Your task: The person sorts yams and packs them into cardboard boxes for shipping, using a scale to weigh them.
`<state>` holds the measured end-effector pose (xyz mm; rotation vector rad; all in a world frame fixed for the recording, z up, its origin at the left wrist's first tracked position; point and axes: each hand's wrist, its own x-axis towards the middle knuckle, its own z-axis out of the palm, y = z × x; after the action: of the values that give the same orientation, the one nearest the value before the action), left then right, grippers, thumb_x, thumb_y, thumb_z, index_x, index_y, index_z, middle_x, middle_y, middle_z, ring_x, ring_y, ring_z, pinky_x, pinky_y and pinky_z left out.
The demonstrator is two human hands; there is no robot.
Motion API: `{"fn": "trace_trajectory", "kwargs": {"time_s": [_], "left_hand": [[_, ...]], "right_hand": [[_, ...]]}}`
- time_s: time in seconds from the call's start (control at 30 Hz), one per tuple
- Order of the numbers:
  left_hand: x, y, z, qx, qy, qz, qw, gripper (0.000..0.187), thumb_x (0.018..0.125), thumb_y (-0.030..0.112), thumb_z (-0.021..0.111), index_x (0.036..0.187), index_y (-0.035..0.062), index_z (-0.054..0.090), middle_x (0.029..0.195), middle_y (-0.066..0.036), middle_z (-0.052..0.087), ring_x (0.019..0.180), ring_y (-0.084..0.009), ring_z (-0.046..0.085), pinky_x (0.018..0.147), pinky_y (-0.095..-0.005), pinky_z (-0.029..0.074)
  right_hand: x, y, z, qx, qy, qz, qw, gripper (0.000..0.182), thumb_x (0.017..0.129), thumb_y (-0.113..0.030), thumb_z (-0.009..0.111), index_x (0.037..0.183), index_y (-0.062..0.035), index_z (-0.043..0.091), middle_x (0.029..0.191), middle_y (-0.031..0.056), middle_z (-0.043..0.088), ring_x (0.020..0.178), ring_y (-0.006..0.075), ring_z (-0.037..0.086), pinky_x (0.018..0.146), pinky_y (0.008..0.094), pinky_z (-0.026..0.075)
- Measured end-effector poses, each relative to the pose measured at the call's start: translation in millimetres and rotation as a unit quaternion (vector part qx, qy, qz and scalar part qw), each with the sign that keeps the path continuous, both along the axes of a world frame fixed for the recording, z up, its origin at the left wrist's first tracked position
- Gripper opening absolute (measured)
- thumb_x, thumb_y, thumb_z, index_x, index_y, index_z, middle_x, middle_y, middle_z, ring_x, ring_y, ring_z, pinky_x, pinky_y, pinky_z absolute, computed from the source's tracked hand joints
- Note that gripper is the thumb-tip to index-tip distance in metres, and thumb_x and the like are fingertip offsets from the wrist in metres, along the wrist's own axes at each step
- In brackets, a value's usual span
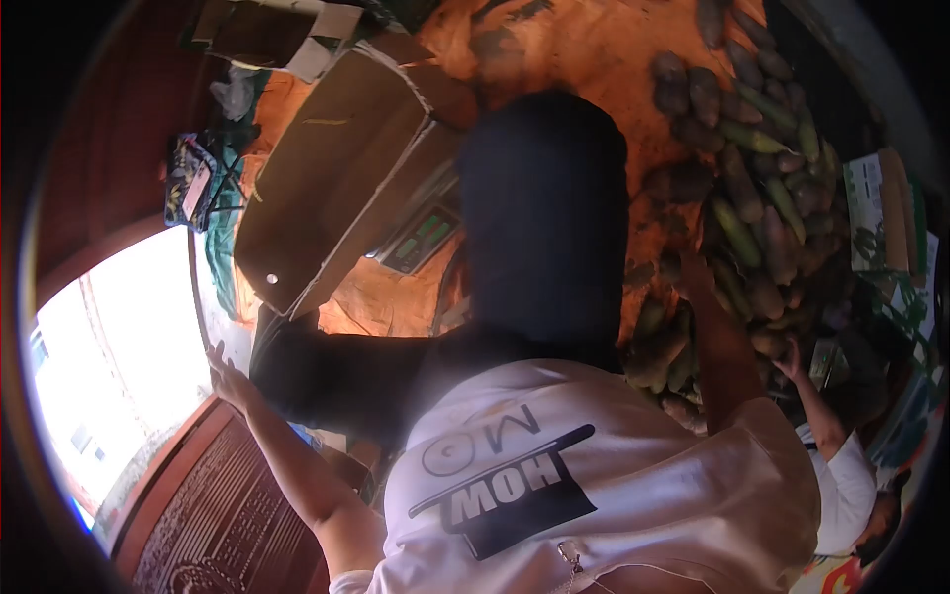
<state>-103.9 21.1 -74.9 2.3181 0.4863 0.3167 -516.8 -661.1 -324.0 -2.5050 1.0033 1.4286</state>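
My left hand (230,378) is out to the left with its fingers apart and nothing in it, beside the bright doorway. On the other side, my right hand (695,275) reaches down to the near edge of a heap of long brown and green vegetables (744,188). Its fingers are in shadow against a dark piece, so I cannot make out whether they grip it. A large open cardboard box (327,168) stands left of my knee. Partly behind the box is a scale (427,238) with a lit green display.
An orange sheet (564,49) covers the floor. Another person's hand (790,362) touches the heap at the right. Cartons (881,213) stand at the far right, and a dark patterned bag (190,183) lies at the left. My dark-trousered knee (544,198) rises in the middle.
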Motion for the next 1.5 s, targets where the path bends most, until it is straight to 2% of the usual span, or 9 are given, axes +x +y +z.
{"fn": "trace_trajectory", "kwargs": {"time_s": [0.03, 0.23, 0.4, 0.73, 0.87, 0.97, 1.1, 1.23, 1.5], "left_hand": [[-5, -4, 1, 0.009, -0.028, 0.012, 0.999, 0.042, 0.098, 0.034, 0.043, 0.124, 0.0018, 0.054, 0.124, -0.009, 0.057, 0.119, -0.0197, 0.049, 0.094, -0.0328, 0.043], [-15, -30, 4, -0.034, -0.146, 0.041, 0.988, 0.036, 0.097, 0.007, 0.043, 0.132, -0.0035, 0.043, 0.134, -0.017, 0.045, 0.12, -0.0268, 0.049, 0.098, -0.0348, 0.045], [-12, -28, 0, -0.088, -0.168, 0.065, 0.98, 0.038, 0.095, 0.004, 0.043, 0.132, -0.0015, 0.042, 0.136, -0.017, 0.043, 0.121, -0.0273, 0.048, 0.098, -0.0357, 0.044], [-1, -41, -3, -0.097, -0.19, 0.038, 0.976, 0.042, 0.089, -0.002, 0.049, 0.131, 0.0013, 0.046, 0.128, -0.015, 0.052, 0.117, -0.0242, 0.052, 0.094, -0.0311, 0.044], [10, -45, 0, -0.147, -0.188, 0.018, 0.971, 0.045, 0.087, -0.002, 0.05, 0.132, 0.0008, 0.045, 0.131, -0.014, 0.05, 0.119, -0.0253, 0.051, 0.096, -0.0324, 0.042], [29, -53, 5, -0.182, -0.182, -0.014, 0.966, 0.046, 0.087, -0.001, 0.051, 0.132, -0.002, 0.044, 0.133, -0.016, 0.048, 0.119, -0.0266, 0.051, 0.097, -0.0341, 0.042], [65, -66, 1, -0.19, -0.107, -0.091, 0.972, 0.042, 0.087, 0.008, 0.055, 0.128, 0.0006, 0.049, 0.128, -0.015, 0.053, 0.117, -0.0266, 0.053, 0.094, -0.034, 0.045], [99, -78, -1, -0.105, 0.024, -0.204, 0.973, 0.045, 0.083, 0.019, 0.062, 0.126, 0.0077, 0.053, 0.122, -0.019, 0.057, 0.118, -0.032, 0.052, 0.094, -0.0376, 0.044], [111, -85, -12, -0.009, 0.096, -0.363, 0.927, 0.057, 0.088, 0.033, 0.061, 0.138, 0.0172, 0.039, 0.136, -0.014, 0.047, 0.126, -0.0302, 0.043, 0.103, -0.0409, 0.037]], "right_hand": [[-1, 2, -10, 0.0, 0.026, -0.005, 1.0, 0.089, 0.069, -0.015, 0.076, 0.142, -0.017, 0.025, 0.151, 0.0132, 0.014, 0.13, 0.0261, 0.036, 0.099, 0.0399, 0.041], [-15, 2, -41, -0.049, -0.015, 0.053, 0.997, 0.065, 0.082, -0.024, 0.063, 0.139, -0.0139, 0.032, 0.145, 0.0131, 0.028, 0.128, 0.0264, 0.038, 0.096, 0.0453, 0.039], [20, 12, -1, -0.033, 0.027, 0.069, 0.997, 0.054, 0.09, -0.03, 0.054, 0.137, -0.0095, 0.036, 0.142, 0.0118, 0.036, 0.129, 0.0246, 0.037, 0.1, 0.0443, 0.036], [61, 12, -29, -0.032, -0.066, 0.042, 0.996, 0.059, 0.089, -0.034, 0.055, 0.138, -0.0072, 0.035, 0.142, 0.0114, 0.036, 0.13, 0.024, 0.035, 0.102, 0.0417, 0.034], [65, -37, -80, 0.05, -0.251, -0.034, 0.966, 0.061, 0.089, -0.036, 0.056, 0.138, -0.0062, 0.035, 0.142, 0.0112, 0.036, 0.13, 0.0237, 0.035, 0.103, 0.0406, 0.033], [50, -141, -179, 0.133, -0.543, -0.082, 0.825, 0.062, 0.089, -0.037, 0.056, 0.138, -0.0055, 0.035, 0.142, 0.0111, 0.036, 0.131, 0.0236, 0.034, 0.104, 0.0398, 0.033], [200, -55, 101, 0.008, -0.513, -0.106, 0.852, 0.077, 0.075, -0.032, 0.075, 0.133, 0.0026, 0.038, 0.128, 0.0174, 0.05, 0.118, 0.0273, 0.047, 0.101, 0.035, 0.035], [288, -36, 235, -0.064, -0.59, -0.042, 0.804, 0.071, 0.074, -0.028, 0.077, 0.128, 0.0022, 0.042, 0.12, 0.0171, 0.053, 0.11, 0.0261, 0.051, 0.098, 0.0348, 0.037], [436, 165, 395, 0.177, -0.569, 0.266, 0.758, 0.068, 0.066, -0.009, 0.072, 0.128, -0.0024, 0.043, 0.118, 0.0115, 0.053, 0.112, 0.0216, 0.052, 0.095, 0.0348, 0.041]]}}
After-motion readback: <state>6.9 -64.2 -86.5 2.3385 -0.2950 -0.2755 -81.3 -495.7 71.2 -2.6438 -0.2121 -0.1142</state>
